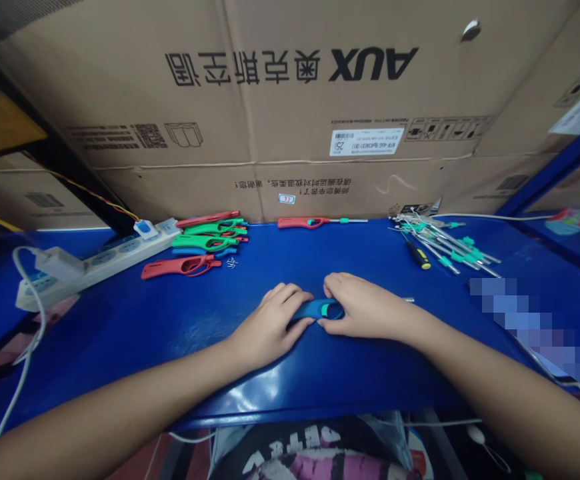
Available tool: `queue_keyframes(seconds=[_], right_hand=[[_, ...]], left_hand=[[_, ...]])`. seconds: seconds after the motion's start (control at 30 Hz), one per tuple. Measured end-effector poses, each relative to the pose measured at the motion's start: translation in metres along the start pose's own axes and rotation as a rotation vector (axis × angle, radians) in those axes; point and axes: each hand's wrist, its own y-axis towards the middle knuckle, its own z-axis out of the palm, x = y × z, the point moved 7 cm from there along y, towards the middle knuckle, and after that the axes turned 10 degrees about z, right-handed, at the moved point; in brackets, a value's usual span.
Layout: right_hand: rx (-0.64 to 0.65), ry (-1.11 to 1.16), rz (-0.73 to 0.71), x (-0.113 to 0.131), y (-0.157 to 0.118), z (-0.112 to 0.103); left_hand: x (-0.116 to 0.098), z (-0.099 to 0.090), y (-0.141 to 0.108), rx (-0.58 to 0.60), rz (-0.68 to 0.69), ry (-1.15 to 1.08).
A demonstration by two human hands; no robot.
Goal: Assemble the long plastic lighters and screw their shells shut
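Note:
Low over the blue table, a blue long-neck lighter (311,309) with a green trigger lies across between my hands. My left hand (275,321) is closed round its handle end. Thumb and fingers of my right hand (357,305) grip the trigger end. A metal tip (409,300) shows past my right wrist; its middle is hidden behind the hand. Beyond my hands lies a red lighter (303,223) with its metal tube fitted. To the left, several red, green and blue lighter bodies (205,241) are piled beside a few small screws (231,263).
A heap of metal tubes with green parts (453,243) lies at right, with a black and yellow screwdriver (419,255) beside it. At left stands a white power strip (100,261) with plugs and cables. A large cardboard sheet (280,113) rises behind the table (195,393).

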Motion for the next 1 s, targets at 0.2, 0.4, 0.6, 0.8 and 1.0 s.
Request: queue_keyframes(seconds=[0.2,0.4,0.6,0.8,1.0], right_hand=[[-0.027,0.195,0.049,-0.007,0.007,-0.001],[0.052,0.303,-0.011,-0.018,0.006,-0.011],[0.007,0.269,-0.005,-0.038,0.013,-0.017],[0.099,0.338,0.020,-0.039,0.015,-0.007],[0.062,0.437,-0.010,-0.035,0.014,-0.014]], left_hand=[[0.008,-0.003,0.003,0.022,0.019,0.005],[0.016,-0.009,0.003,-0.035,-0.023,-0.061],[0.023,-0.012,0.002,-0.090,-0.062,-0.135],[0.023,-0.014,0.001,-0.110,-0.096,-0.161],[0.034,-0.017,-0.002,-0.268,-0.245,-0.353]])
